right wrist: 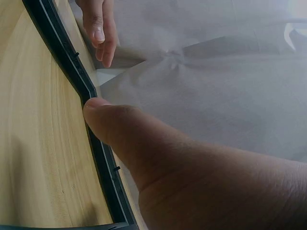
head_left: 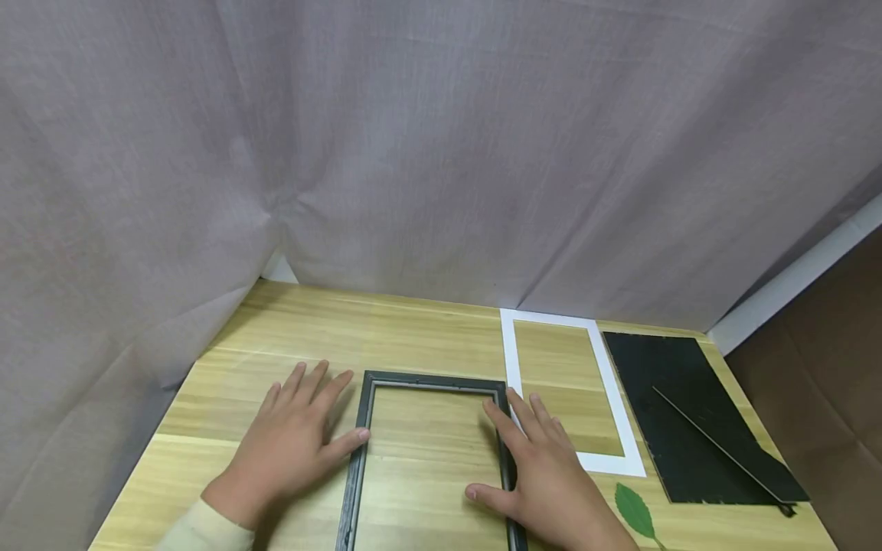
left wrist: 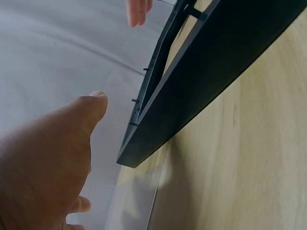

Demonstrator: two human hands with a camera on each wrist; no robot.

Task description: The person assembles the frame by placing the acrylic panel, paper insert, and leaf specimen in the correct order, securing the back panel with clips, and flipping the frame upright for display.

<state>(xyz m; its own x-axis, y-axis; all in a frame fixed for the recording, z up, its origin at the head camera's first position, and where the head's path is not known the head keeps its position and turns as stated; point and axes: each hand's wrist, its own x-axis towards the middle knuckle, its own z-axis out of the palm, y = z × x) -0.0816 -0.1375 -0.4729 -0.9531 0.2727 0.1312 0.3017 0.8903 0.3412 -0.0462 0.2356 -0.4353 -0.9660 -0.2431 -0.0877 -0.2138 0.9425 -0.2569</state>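
Note:
A black picture frame [head_left: 426,380] lies on the wooden table, small tabs standing up along its inner edges. Beside its left side is my left hand [head_left: 292,440], fingers spread, the thumb overlapping the frame in the head view. In the left wrist view that thumb [left wrist: 88,112] is apart from the frame [left wrist: 192,76]. My right hand [head_left: 540,467] hovers over the frame's right side with fingers extended and thumb reaching inward. Seen from the right wrist, its thumb [right wrist: 120,117] overlaps the frame's far side [right wrist: 103,163]. Neither hand holds anything.
To the right lie a white mat [head_left: 613,375] with a rectangular opening and a black backing board [head_left: 654,405] with a stand leg [head_left: 730,444]. A green leaf [head_left: 635,509] is near the front. Grey cloth [head_left: 441,153] hangs behind the table.

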